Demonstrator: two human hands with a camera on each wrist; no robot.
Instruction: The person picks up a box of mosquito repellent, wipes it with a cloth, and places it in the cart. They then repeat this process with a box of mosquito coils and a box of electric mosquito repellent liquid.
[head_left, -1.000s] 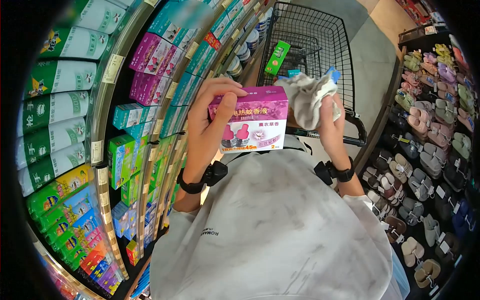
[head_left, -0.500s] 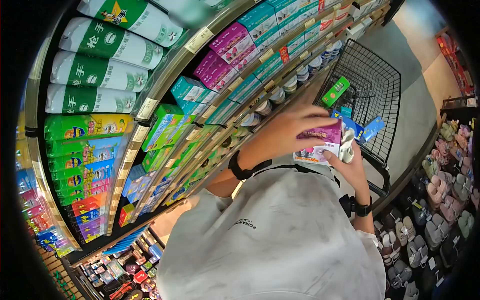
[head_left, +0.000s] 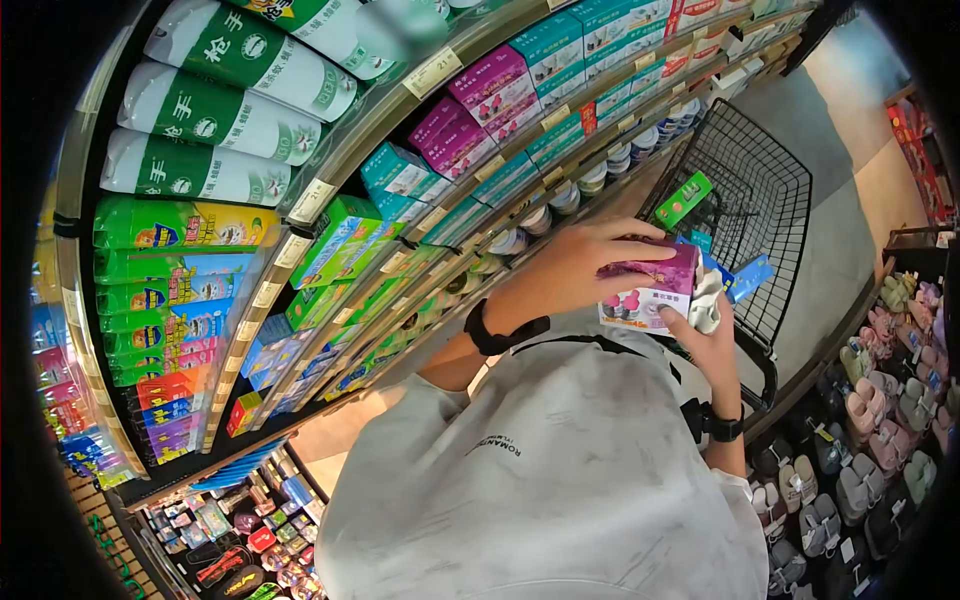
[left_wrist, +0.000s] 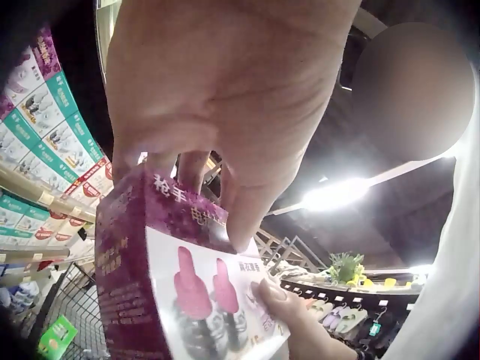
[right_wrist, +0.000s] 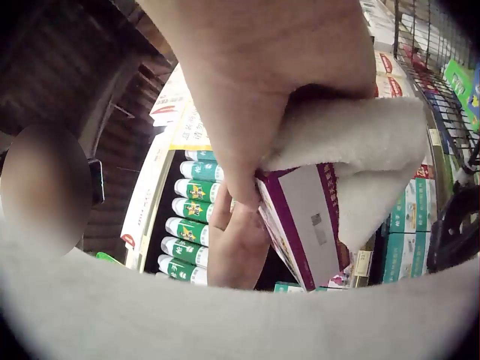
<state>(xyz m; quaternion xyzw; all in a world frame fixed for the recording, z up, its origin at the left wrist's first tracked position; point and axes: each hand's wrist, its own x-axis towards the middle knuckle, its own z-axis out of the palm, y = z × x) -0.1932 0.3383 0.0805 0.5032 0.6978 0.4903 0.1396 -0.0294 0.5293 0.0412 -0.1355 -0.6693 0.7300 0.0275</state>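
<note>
In the head view a purple-and-white box of mosquito repellent liquid [head_left: 676, 272] is held between both hands. My left hand [head_left: 570, 268] reaches over it from the left and grips its top; the left wrist view shows the fingers bent down onto the box [left_wrist: 199, 300]. My right hand [head_left: 712, 350] holds the right end, its thumb on the printed front. A crumpled whitish soft cloth [head_left: 707, 305] is held in that same hand, against the box's end. In the right wrist view the cloth [right_wrist: 360, 135] wraps beside the box [right_wrist: 311, 225].
A black wire shopping cart [head_left: 790, 190] stands ahead on the right, with a green box [head_left: 684, 200] in it. Shelves at left carry green-and-white cylindrical packs [head_left: 205, 125], purple boxes [head_left: 495, 95] and teal boxes [head_left: 550, 60]. A rack of slippers [head_left: 860, 480] lines the right side.
The box has moved right, from the left hand alone to between both hands, and the right hand now grips its end along with the cloth. The head view has turned, so shelves and cart appear farther right.
</note>
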